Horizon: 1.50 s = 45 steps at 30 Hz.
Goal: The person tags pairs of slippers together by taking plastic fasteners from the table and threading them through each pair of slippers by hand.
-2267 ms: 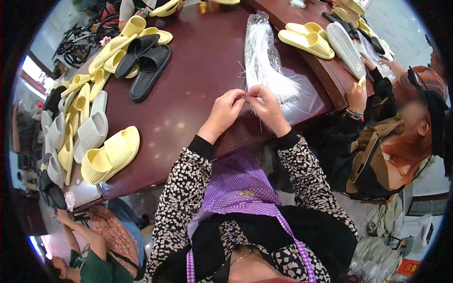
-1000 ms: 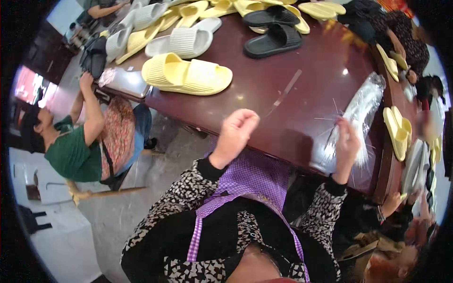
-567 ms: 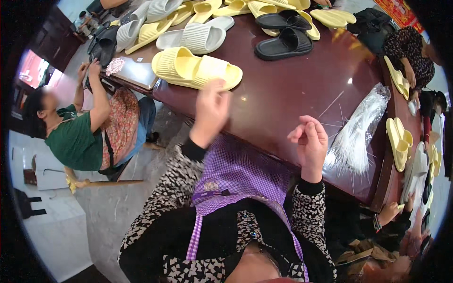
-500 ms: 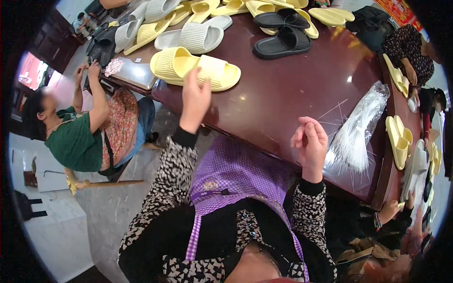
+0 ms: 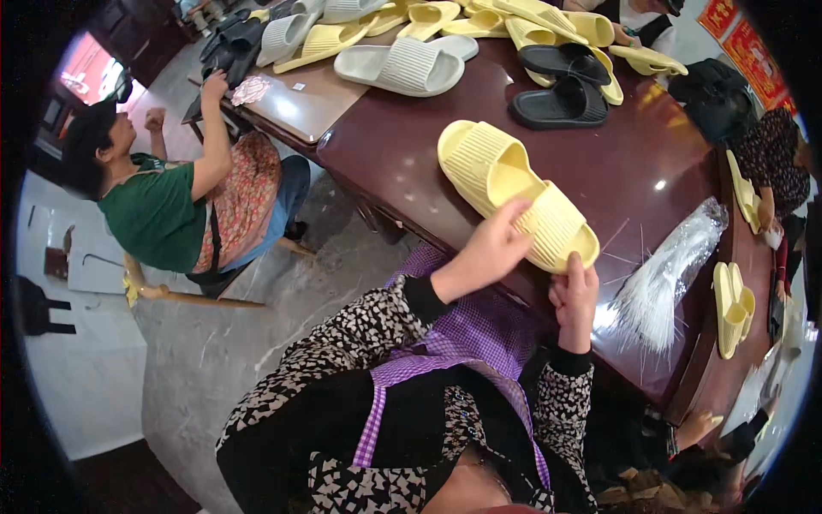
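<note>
A pair of yellow ribbed slippers (image 5: 488, 158), one overlapping the other, slants across the near side of the dark red table (image 5: 385, 154). My left hand (image 5: 490, 255) grips the near slipper by the side of its strap, fingers closed over the edge. At that slipper's right end, my right hand (image 5: 575, 300) presses the tip between thumb and fingers. Whether my right hand also holds a thin tie cannot be made out. Right of my hands lies a clear plastic bag of thin white ties (image 5: 664, 274), their loose ends fanned out.
Black slippers (image 5: 561, 101) and grey slippers (image 5: 407, 67) lie farther back, with several more yellow ones behind. Yellow slippers (image 5: 732, 308) rest on the surface at the right. A person in a green shirt (image 5: 154, 206) sits at the left; other people work at the right.
The yellow slippers have come right and nearer, turning to a slant. My left hand has moved right onto them, and my right hand now touches their end. The view has shifted slightly.
</note>
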Tool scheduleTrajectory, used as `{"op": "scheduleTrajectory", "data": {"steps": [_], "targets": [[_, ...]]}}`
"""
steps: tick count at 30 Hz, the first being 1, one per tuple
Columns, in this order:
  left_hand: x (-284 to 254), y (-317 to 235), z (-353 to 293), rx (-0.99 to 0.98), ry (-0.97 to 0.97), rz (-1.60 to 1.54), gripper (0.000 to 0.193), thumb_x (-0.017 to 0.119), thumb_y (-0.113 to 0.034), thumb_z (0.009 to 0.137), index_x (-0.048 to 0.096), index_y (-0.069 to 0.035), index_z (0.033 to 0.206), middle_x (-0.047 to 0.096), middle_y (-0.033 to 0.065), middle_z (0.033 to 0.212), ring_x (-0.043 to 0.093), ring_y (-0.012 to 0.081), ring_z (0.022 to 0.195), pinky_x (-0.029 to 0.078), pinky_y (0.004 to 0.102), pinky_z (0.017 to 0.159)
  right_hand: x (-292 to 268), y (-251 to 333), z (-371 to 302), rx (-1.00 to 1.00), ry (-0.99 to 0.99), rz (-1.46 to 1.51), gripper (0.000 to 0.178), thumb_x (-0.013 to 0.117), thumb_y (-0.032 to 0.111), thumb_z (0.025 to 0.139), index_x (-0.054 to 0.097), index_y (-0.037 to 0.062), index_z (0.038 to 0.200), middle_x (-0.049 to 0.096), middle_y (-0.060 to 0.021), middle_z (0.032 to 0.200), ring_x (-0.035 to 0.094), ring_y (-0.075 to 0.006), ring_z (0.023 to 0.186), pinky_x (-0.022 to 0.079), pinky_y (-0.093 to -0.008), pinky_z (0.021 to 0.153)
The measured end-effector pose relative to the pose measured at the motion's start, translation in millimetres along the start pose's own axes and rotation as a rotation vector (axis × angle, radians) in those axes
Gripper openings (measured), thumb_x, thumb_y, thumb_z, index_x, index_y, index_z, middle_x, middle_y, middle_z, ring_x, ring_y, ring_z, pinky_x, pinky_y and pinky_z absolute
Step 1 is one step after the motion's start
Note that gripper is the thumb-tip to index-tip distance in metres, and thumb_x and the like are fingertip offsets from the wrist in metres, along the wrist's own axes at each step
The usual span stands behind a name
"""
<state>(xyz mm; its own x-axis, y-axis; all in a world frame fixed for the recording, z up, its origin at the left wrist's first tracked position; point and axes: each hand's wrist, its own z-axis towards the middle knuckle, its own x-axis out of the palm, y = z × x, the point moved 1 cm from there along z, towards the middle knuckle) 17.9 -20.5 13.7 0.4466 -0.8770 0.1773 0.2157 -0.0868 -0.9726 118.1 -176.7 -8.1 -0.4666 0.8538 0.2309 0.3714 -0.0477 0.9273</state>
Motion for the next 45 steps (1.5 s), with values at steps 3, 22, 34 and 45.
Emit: {"op": "scheduleTrajectory", "data": {"steps": [3, 22, 34, 45], "targets": [[1, -3, -7, 0.070, 0.042, 0.173, 0.046, 0.056, -0.003, 0.086, 0.040, 0.005, 0.128, 0.054, 0.0133, 0.108, 0.056, 0.0123, 0.076, 0.049, 0.0256, 0.067, -8, 3, -9, -0.065, -0.136, 0.025, 0.020, 0.051, 0.024, 0.096, 0.054, 0.0041, 0.098, 0.052, -0.0009, 0.066, 0.031, -0.0031, 0.038, 0.027, -0.0191, 0.033], [-74, -5, 12, 0.138, -0.204, 0.551, 0.068, 0.075, -0.022, 0.071, 0.045, 0.006, 0.126, 0.054, 0.0230, 0.117, 0.053, 0.0339, 0.107, 0.044, 0.0394, 0.091, -23, 27, -40, -0.519, -0.090, -0.465, 0.025, 0.052, 0.018, 0.094, 0.052, -0.0005, 0.111, 0.054, 0.0018, 0.071, 0.036, -0.0013, 0.046, 0.029, -0.0173, 0.041], [-82, -41, 32, 0.366, -0.122, 0.786, 0.066, 0.070, -0.015, 0.068, 0.046, 0.000, 0.128, 0.051, 0.0203, 0.121, 0.049, 0.0330, 0.111, 0.041, 0.0398, 0.096, -129, 128, -68, -0.361, -0.203, -0.454, 0.027, 0.053, 0.024, 0.093, 0.061, -0.0010, 0.100, 0.056, 0.0025, 0.068, 0.041, -0.0018, 0.047, 0.027, -0.0185, 0.041], [-4, -50, 64, 0.668, 0.218, 0.893, 0.055, 0.064, -0.009, 0.074, 0.048, -0.002, 0.126, 0.052, 0.0186, 0.122, 0.051, 0.0292, 0.112, 0.045, 0.0347, 0.092, -86, 141, 5, -0.481, -0.290, -0.606, 0.029, 0.049, 0.026, 0.095, 0.059, 0.0032, 0.081, 0.049, 0.0037, 0.062, 0.036, -0.0031, 0.044, 0.027, -0.0207, 0.038]]}}
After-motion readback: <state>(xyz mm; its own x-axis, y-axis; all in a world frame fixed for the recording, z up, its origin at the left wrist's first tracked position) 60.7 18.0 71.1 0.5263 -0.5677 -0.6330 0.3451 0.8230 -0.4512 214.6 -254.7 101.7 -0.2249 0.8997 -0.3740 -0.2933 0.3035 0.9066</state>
